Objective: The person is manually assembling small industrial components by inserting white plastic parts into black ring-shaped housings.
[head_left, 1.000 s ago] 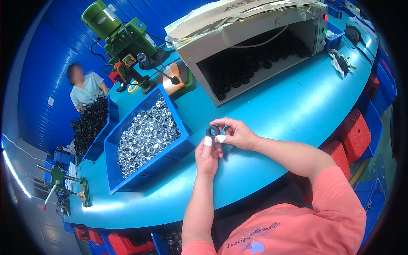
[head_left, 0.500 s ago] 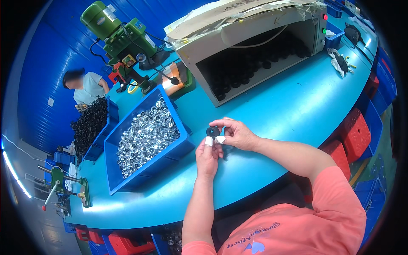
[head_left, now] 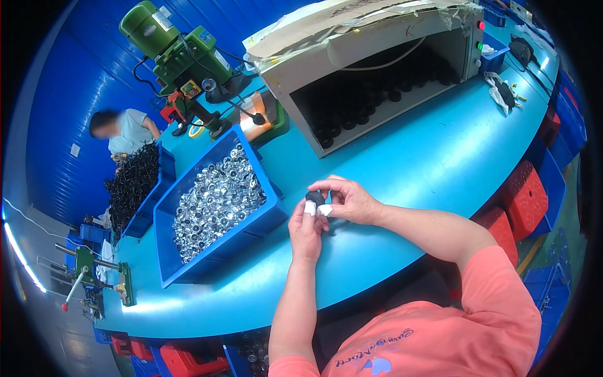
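Observation:
Over the blue-green tabletop, both my hands meet on one small round black part [head_left: 314, 198]. My left hand [head_left: 306, 231] grips it from below, its thumb wrapped in white. My right hand [head_left: 352, 202] pinches it from the right side, index finger across the top and a white-wrapped thumb lower down. Fingers cover much of the part. Left of my hands stands a blue bin [head_left: 217, 259] heaped with small shiny metal rings [head_left: 217, 204].
A grey open-fronted box [head_left: 301, 119] with black round parts inside stands behind. A green press machine [head_left: 182, 63] rises at the back left. Further left, a person [head_left: 129, 132] works by a bin of black parts [head_left: 133, 185]. Red stools [head_left: 524, 191] sit at the right.
The black part has tilted between my fingers, so its centre hole no longer faces up into view. My hands have barely moved. The person at the left has turned their head.

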Demonstrator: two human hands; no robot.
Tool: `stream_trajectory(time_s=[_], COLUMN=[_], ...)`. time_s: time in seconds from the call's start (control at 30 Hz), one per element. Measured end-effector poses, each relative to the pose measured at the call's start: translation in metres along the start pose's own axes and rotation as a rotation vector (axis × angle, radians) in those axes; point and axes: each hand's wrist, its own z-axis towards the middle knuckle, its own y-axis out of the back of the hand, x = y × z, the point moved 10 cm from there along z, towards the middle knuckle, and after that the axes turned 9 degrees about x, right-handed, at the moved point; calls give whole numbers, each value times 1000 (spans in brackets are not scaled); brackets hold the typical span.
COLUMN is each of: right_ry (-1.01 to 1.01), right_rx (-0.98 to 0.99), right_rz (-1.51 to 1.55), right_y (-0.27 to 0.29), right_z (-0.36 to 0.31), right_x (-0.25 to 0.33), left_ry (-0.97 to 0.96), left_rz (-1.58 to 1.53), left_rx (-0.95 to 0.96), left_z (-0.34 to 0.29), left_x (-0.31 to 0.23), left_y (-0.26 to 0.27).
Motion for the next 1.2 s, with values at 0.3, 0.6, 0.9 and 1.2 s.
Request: stream_trajectory(time_s=[0.3, 0.6, 0.9, 1.2], right_ry=[185, 224, 150, -1], right_rx=[-39, -46, -144, -77], right_rz=[-206, -238, -315, -92], right_y=[-4, -5, 10, 7], right_z=[-4, -8, -5, -2], right_x=[30, 28, 20, -14], left_ry=[93, 162, 0, -119], left_rz=[-166, -140, -79, -23], left_rx=[172, 210, 70, -7], left_z=[-4, -8, -4, -1], left_x=[4, 7, -1, -3], left_y=[-14, -23, -6, 14])
